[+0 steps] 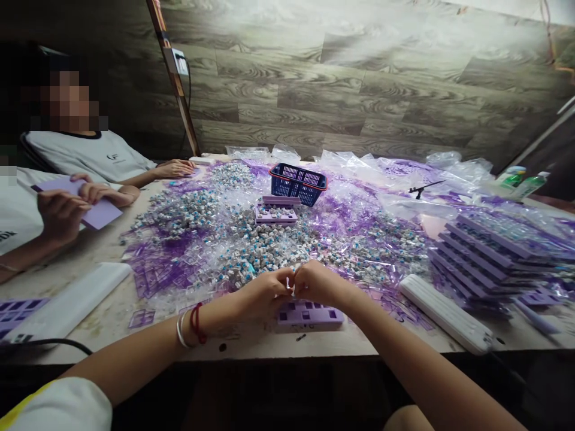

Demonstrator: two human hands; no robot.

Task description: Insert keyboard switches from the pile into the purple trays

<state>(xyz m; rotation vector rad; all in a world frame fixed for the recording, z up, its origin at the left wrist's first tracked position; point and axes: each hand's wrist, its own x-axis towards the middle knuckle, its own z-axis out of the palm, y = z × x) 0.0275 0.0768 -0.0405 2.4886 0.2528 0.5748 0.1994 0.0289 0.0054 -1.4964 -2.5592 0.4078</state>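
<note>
Centrally in the lower half of the frame, the person's two hands meet above the near edge of the table [251, 345]. The left hand [267, 290] has its thumb and fingers drawn narrow on a small pale piece [290, 286]; the right hand [317, 282] is curled tight, its fingers closed on the same piece. The piece is partly hidden, and its exact shape cannot be told.

Just below the hands lies a purple tray [318, 315] with square openings, flat on the tabletop. Beyond the hands, mid-frame, spreads a heap of small white parts with blue centres [274, 252]. A second purple tray [275, 219] sits among them, with a dark basket [299, 185] behind it.

Right of centre, a white elongated unit [444, 312] lies near a stack of purple trays [487, 260]. At left, clear purple pieces [157, 275] lie in a loose pile. At the left edge, a co-worker's hands [63, 209] grip a lilac panel [105, 212]; another co-worker [112, 157] sits beyond.
</note>
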